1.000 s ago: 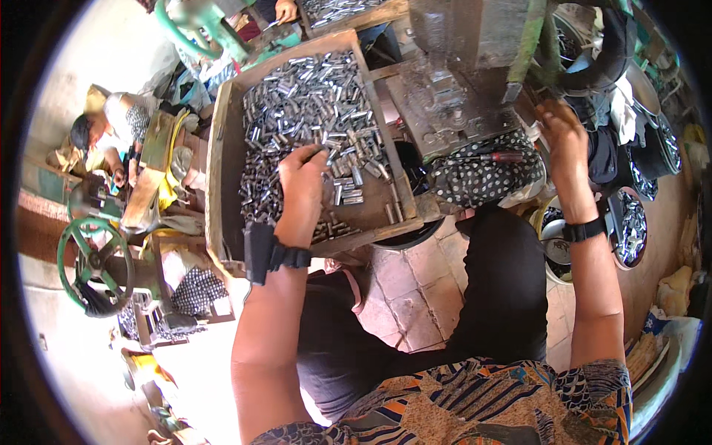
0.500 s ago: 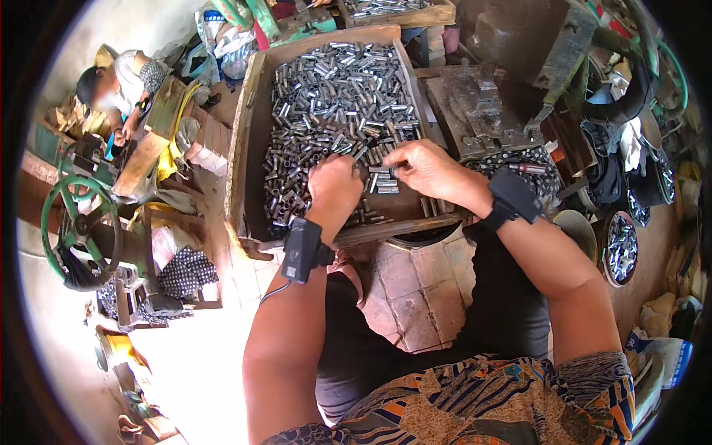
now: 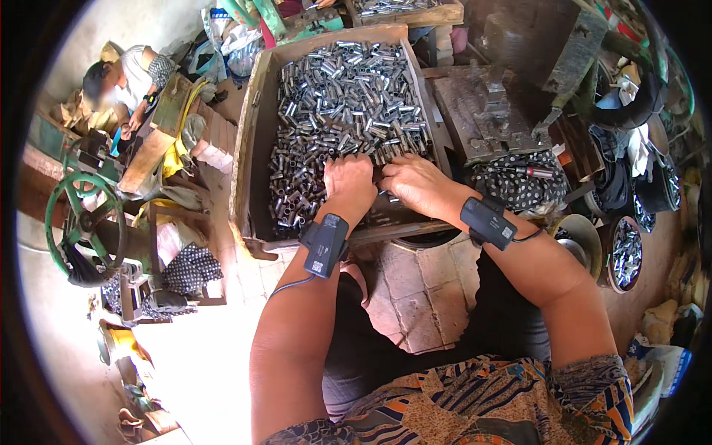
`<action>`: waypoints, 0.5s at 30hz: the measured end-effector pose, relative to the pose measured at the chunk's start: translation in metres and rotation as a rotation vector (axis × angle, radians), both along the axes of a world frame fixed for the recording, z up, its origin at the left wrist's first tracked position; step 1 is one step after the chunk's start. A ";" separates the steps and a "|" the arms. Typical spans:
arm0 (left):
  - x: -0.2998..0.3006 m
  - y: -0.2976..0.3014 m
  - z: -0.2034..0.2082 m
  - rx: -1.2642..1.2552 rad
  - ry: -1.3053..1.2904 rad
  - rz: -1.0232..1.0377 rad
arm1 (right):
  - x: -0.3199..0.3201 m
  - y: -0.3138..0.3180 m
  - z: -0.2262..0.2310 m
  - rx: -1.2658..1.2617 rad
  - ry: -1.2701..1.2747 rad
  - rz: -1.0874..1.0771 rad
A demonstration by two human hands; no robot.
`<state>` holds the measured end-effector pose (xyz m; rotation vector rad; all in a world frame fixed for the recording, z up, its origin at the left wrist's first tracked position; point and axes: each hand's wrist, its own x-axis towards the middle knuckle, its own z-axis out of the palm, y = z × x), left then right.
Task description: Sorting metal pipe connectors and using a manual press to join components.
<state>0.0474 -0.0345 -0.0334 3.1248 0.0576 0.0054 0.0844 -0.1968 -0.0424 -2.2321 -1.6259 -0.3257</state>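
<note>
Short shiny metal tubes point(image 3: 348, 81) lie heaped in a deep wooden tray point(image 3: 243, 148) in front of me. Both hands reach in over the near part of the heap, almost touching each other. My left hand point(image 3: 350, 184) is closed, knuckles up, its fingertips hidden among the tubes. Beside it, my right hand point(image 3: 417, 182) curls its fingers down over a few tubes, and one tube end shows just below the fingertips. A black box is strapped to each wrist.
Right of the tray stands a grimy metal machine bed point(image 3: 482, 111) with a spotted cloth point(image 3: 519, 178) below it. Round containers of metal pieces point(image 3: 625, 256) sit farther right. At left are a green handwheel point(image 3: 85, 226) and another person point(image 3: 133, 81) at work.
My right hand has moved left and lower, and my left hand slightly right, so they are now close together. The small row of tubes between them is now mostly covered.
</note>
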 end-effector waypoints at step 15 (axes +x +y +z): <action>-0.024 0.009 0.009 -1.198 -0.172 0.140 | -0.011 -0.020 0.012 0.533 1.217 -0.134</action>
